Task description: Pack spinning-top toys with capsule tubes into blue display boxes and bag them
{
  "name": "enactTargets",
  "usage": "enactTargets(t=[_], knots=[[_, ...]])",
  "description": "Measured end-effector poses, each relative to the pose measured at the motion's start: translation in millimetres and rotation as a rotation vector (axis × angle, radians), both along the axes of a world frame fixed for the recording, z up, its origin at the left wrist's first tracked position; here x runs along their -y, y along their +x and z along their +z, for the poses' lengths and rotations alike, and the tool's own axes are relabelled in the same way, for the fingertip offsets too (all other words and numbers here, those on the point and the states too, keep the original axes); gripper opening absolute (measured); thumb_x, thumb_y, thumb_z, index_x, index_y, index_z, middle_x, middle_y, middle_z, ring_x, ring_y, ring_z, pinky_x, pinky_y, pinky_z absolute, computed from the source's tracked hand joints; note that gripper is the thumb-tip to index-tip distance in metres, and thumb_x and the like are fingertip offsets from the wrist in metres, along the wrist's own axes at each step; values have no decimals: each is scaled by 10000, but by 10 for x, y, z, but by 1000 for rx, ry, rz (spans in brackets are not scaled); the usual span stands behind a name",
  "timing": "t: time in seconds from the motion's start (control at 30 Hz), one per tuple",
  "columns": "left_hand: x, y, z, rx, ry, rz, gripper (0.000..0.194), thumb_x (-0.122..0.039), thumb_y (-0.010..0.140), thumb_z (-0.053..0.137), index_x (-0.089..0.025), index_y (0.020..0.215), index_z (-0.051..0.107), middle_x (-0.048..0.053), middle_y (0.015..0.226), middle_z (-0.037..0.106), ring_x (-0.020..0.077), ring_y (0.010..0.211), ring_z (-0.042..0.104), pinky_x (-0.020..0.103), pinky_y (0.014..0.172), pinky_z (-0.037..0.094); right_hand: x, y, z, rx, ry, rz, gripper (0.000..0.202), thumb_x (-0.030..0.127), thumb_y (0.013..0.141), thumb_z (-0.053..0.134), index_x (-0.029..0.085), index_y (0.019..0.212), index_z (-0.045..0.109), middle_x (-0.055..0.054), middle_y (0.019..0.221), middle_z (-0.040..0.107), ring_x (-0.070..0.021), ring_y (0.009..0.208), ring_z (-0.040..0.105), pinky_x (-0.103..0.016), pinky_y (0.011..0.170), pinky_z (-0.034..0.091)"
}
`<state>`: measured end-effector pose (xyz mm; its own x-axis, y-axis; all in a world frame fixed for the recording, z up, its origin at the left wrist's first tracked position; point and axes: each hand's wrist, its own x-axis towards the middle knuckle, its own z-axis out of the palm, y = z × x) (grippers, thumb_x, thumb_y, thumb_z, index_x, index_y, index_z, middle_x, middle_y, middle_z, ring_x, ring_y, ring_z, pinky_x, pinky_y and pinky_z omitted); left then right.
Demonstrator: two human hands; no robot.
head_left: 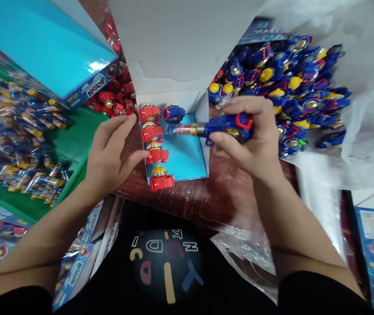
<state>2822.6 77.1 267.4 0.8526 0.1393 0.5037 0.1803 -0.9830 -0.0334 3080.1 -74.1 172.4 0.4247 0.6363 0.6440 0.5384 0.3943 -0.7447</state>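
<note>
In my right hand (249, 135) is a blue toy with a red clip (228, 127), pinched between thumb and fingers. A clear tube with colourful contents (183, 129) sticks out from its left end, over an open box (203, 153) with a light blue floor. Several red toys (152, 133) line the box's left side, and one blue toy (173, 112) sits beside the rearmost red one. My left hand (114, 151) is at the box's left wall, fingers apart, its thumb tip by a red toy. Whether the thumb touches it I cannot tell.
To the right lies a heap of blue toys (305, 96) on plastic wrapping (370, 109). A green tray (75, 144) of small filled tubes (16, 131) stands on the left. Behind it are another box (52, 48) and loose red toys (121, 94).
</note>
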Motion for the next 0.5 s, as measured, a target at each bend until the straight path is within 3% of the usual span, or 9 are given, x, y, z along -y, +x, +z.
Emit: enactTargets(t=[0.07, 0.13, 0.23, 0.33, 0.43, 0.5], knots=[[11, -14, -33, -82, -7, -33, 589, -471, 1015, 678, -206, 1527, 558, 156, 1475, 629, 319, 1359, 602, 479, 1143, 478, -189, 208, -60, 265, -71, 16, 378, 543, 930, 748, 301, 1199, 638, -101, 1258, 645, -295, 1251, 601, -520, 1088, 546], [83, -5, -142, -224, 11, -126, 486, -466, 1030, 663, -222, 1447, 613, 101, 1465, 663, 303, 1363, 611, 491, 1148, 434, -402, 315, -111, 468, -168, 126, 364, 549, 1003, 632, 261, 1225, 647, -117, 1316, 630, -284, 1234, 619, -478, 994, 584], [250, 29, -332, -323, 31, -165, 323, -412, 1071, 615, -231, 1332, 673, 39, 1437, 696, 272, 1391, 604, 491, 1183, 333, -679, 330, -107, 708, -229, 316, 324, 464, 1069, 508, 236, 1251, 651, -109, 1369, 619, -243, 1169, 656, -385, 884, 588], [354, 60, -445, -297, -4, -150, 254, -368, 1083, 598, -234, 1270, 707, 24, 1413, 712, 238, 1403, 600, 475, 1210, 283, -865, 254, -56, 894, -261, 439, 299, 421, 1065, 510, 233, 1247, 656, -95, 1351, 645, -230, 1096, 685, -343, 840, 568], [175, 7, -431, -263, 2, -139, 336, -480, 1083, 563, -256, 1281, 718, 35, 1418, 709, 228, 1397, 602, 474, 1216, 309, -903, 172, -61, 972, -316, 417, 355, 453, 1087, 452, 209, 1250, 651, -112, 1306, 672, -242, 997, 718, -331, 718, 564], [-115, -179, -287, -203, 31, 86, 376, -528, 1075, 531, -270, 1257, 735, 43, 1377, 728, 227, 1339, 634, 458, 1174, 399, -797, 186, -74, 961, -346, 334, 485, 552, 1086, 415, 189, 1345, 605, -140, 1368, 654, -275, 977, 735, -347, 608, 550]])
